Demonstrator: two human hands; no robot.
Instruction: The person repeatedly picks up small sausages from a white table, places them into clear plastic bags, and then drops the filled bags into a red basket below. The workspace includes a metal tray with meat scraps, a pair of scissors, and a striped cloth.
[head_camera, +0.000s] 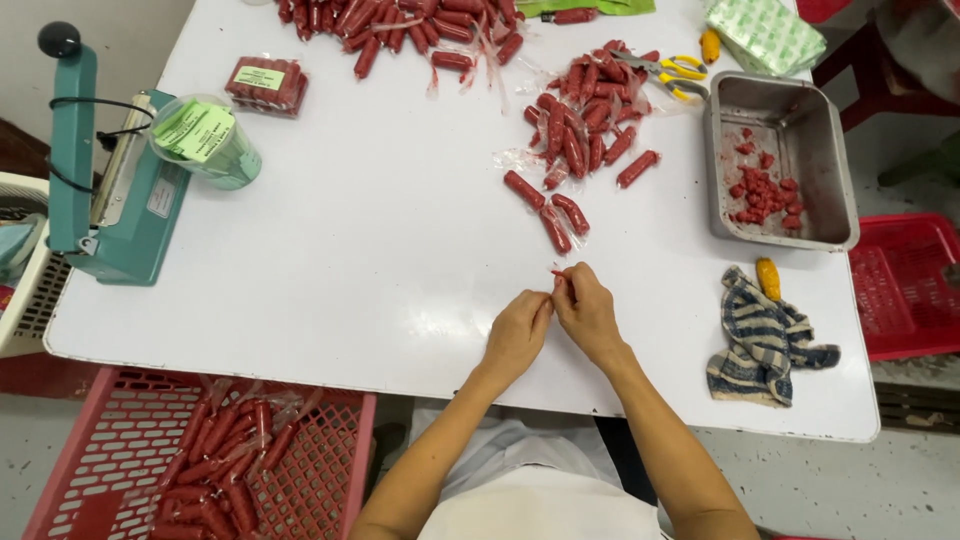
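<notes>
Head view: left hand (517, 335) and right hand (585, 312) pinch one sausage piece (560, 274); loose sausages (585, 120) at one o'clock wait, crate (130, 440) at eight half-filled.

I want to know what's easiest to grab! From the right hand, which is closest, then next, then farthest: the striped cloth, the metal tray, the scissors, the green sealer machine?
1. Striped cloth, just to the side of the right hand.
2. Metal tray, farther up on that same side.
3. Scissors, at the far end by the sausage pile.
4. Green sealer, across the table on the left edge.
</notes>
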